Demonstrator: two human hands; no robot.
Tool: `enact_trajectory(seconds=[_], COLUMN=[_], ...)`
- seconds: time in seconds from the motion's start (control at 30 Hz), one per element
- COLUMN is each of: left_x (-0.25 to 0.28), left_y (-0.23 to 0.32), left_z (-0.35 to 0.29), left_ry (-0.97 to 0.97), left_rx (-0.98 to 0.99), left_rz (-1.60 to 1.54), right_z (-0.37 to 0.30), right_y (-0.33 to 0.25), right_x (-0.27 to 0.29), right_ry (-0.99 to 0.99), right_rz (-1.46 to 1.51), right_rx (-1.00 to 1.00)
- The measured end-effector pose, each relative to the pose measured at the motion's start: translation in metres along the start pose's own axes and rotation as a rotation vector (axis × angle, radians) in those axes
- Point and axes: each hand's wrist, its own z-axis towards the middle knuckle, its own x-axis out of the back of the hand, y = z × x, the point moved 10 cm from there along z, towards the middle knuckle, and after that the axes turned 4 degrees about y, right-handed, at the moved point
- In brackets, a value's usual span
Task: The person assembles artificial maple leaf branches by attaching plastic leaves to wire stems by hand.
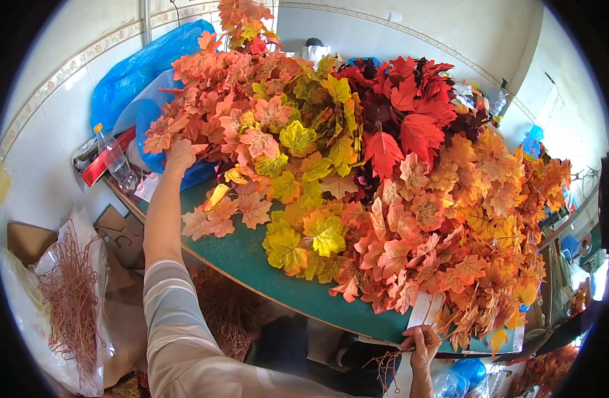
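My left hand (180,154) reaches to the far left of the table, its fingers closed at the edge of a heap of salmon-orange artificial maple leaves (215,119). The fingertips are partly hidden there, and a leaf sticks out beside them. Low at the right, by the table's front edge, my right hand (422,341) grips a bunch of thin brown wire stems (386,363). Peach and orange artificial leaves (450,265) spread just above that hand. Between the hands lie yellow-green leaves (324,232), with bright red ones (410,119) behind.
The green tabletop (251,255) has a curved front edge. Beyond my left hand are a blue plastic bag (142,66) and a clear bottle (117,162) with an orange cap. At lower left, brown wire stems (69,298) fill a clear bag beside cardboard boxes (119,232).
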Motion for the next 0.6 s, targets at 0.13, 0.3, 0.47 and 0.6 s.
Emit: enact_trajectory(seconds=[0.13, 0.3, 0.47, 0.6], left_x=[0.019, 0.041, 0.076, 0.122], left_y=[0.031, 0.047, 0.069, 0.068], left_z=[-0.018, -0.035, -0.056, -0.070], left_ry=[0.077, 0.403, 0.410, 0.560], left_rx=[-0.054, -0.332, -0.532, -0.447], left_rz=[0.057, 0.063, 0.044, 0.073], right_z=[-0.001, 0.001, 0.002, 0.003], right_y=[-0.001, 0.000, 0.001, 0.002], right_x=[0.002, 0.000, 0.001, 0.000], right_ry=[0.013, -0.003, -0.030, -0.036], right_rz=[-0.006, -0.029, -0.055, -0.058], right_rx=[0.023, 0.002, 0.021, 0.028])
